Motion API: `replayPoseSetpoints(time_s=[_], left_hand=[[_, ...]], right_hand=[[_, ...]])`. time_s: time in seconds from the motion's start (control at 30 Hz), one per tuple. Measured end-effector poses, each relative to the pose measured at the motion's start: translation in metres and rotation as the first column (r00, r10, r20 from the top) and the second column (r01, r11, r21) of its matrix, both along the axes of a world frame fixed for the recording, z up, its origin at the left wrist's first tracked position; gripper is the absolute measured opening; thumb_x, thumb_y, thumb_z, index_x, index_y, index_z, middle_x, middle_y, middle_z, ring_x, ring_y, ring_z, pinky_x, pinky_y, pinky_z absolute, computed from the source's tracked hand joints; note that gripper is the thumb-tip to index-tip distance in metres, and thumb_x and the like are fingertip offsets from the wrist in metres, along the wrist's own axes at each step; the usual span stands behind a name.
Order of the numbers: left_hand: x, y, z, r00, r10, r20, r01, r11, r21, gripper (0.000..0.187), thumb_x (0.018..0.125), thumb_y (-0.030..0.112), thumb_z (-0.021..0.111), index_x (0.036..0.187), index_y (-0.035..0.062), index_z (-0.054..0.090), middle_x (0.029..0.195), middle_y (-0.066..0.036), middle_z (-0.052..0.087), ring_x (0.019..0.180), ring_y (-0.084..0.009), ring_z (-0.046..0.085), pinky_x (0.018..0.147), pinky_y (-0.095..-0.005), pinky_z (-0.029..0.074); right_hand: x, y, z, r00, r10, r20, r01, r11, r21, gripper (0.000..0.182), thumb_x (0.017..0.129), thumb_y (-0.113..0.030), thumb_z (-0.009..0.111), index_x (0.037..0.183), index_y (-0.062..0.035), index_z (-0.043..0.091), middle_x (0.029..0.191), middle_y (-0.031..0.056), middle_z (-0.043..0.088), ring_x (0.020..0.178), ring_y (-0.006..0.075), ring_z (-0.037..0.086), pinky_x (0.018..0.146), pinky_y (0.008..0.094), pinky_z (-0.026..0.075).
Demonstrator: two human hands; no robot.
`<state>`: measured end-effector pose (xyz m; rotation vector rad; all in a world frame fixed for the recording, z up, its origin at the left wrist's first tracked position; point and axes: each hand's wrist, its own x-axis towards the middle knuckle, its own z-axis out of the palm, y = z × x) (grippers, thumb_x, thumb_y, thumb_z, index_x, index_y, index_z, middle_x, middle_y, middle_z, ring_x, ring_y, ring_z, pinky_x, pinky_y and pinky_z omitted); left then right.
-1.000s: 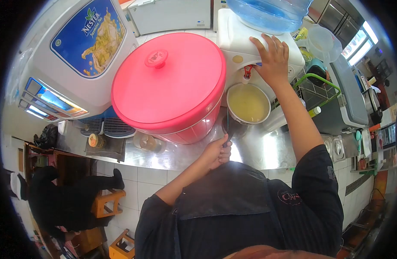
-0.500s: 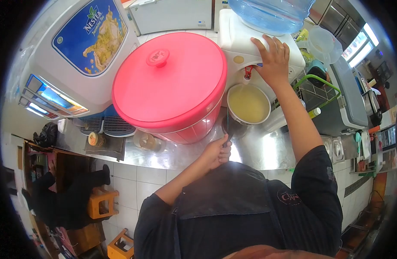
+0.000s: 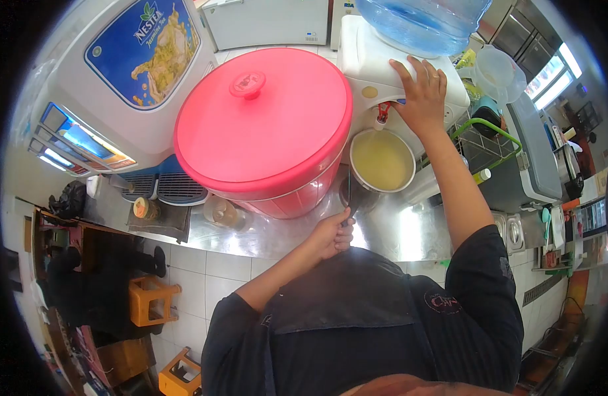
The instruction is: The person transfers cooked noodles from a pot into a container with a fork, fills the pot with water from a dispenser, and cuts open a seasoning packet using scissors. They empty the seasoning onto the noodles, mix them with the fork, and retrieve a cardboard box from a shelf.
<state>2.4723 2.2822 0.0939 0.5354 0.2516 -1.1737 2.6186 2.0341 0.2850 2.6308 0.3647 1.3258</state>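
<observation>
My left hand (image 3: 333, 236) is closed round the dark handle of a thin utensil (image 3: 348, 198), which points up beside the pot. My right hand (image 3: 423, 92) rests with fingers spread on the front of the white water dispenser (image 3: 357, 63), its thumb near the red tap (image 3: 383, 111). Under the tap stands a round metal pot (image 3: 354, 173) holding cloudy yellowish liquid. A big blue water bottle (image 3: 426, 23) sits on top of the dispenser. Left of the pot is a large pink lidded tub (image 3: 271, 125).
A Nestea drink machine (image 3: 66, 86) stands at the left, near a small jar (image 3: 145, 208) and a clear cup (image 3: 221, 212). A green-handled wire basket (image 3: 492, 125) is to the right. A person in dark clothes (image 3: 96, 284) and orange stools (image 3: 142, 301) are at lower left.
The view has shifted slightly. Both my hands keep their places at the dispenser and beside the pot. The person at lower left has changed posture.
</observation>
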Motion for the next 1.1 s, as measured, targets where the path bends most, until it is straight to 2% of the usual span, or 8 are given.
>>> replayPoseSetpoints(time_s=[1.1], left_hand=[[-0.004,-0.004,0.009,1.0,0.001,0.015,-0.001,1.0,-0.011,0.037,0.1,0.049,0.048,0.086,0.0145,0.047,0.057,0.009,0.026,0.046,-0.0042,0.025,0.04,-0.0218,0.02]], right_hand=[[-0.001,-0.001,0.0,1.0,0.003,0.002,-0.003,1.0,-0.001,0.092,0.06,-0.025,0.083,0.141,-0.0344,0.041,0.136,0.0041,0.046,0.125,0.0309,0.041,0.106,0.0535,0.029]])
